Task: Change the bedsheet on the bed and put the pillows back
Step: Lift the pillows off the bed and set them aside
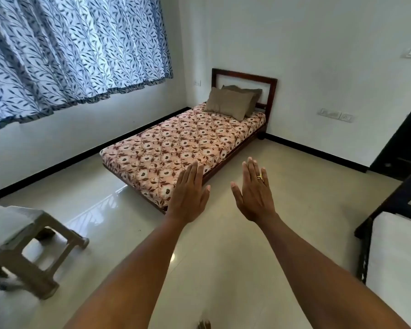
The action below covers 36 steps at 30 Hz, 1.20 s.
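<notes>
At your far left, a white curtain printed with dark blue leaves [69,51] hangs over the window. Below it, on the glossy cream floor tiles [119,224], stands a grey plastic stool [40,252] with a pale folded cloth [5,224] lying on its seat.

Past the stool, the low dark wooden bed [244,78] sits lengthwise along the window wall, its headboard against the far wall. The peach bedsheet with white flowers and dark red leaves [176,148] is spread over the mattress and down its sides.

Your left hand [189,195] is raised in front of the near corner of the bed, fingers straight and together, holding nothing. At the head of the bed, two brown rectangular pillows [228,103] lean one behind the other against the headboard.

Your right hand [254,193] is beside the left, apart from it, equally flat and empty, with a gold ring [260,177] on one finger. Neither hand touches the bed.

Further right, a white switch panel [335,114] is on the wall, and a white mattress in a dark frame [396,257] shows at the right edge.
</notes>
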Each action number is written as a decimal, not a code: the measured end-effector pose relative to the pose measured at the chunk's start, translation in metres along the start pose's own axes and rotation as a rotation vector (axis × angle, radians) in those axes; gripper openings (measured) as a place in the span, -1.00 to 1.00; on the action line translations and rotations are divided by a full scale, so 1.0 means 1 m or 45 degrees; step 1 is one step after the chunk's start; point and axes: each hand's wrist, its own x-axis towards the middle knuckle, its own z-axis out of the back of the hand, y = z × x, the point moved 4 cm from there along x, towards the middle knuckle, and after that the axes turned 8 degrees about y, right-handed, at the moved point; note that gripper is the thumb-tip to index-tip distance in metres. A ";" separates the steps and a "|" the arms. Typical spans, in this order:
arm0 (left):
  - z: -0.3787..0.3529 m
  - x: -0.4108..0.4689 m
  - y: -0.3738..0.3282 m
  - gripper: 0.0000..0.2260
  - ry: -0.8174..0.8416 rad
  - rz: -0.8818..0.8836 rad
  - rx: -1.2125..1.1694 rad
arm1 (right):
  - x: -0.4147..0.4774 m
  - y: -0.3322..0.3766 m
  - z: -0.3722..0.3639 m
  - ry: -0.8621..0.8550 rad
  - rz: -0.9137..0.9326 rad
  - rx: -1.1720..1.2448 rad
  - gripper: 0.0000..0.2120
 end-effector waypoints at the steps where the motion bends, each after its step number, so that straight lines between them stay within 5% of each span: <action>1: -0.009 0.013 0.006 -0.44 0.035 0.003 0.007 | 0.012 -0.007 -0.005 0.021 -0.006 -0.008 -0.27; 21: -0.222 0.426 0.073 -0.44 0.349 -0.090 -0.079 | 0.342 -0.236 -0.125 0.280 -0.307 -0.007 -0.22; 36: -0.341 0.788 0.104 -0.52 0.333 -0.076 -0.112 | 0.685 -0.417 -0.170 0.363 -0.130 0.029 0.02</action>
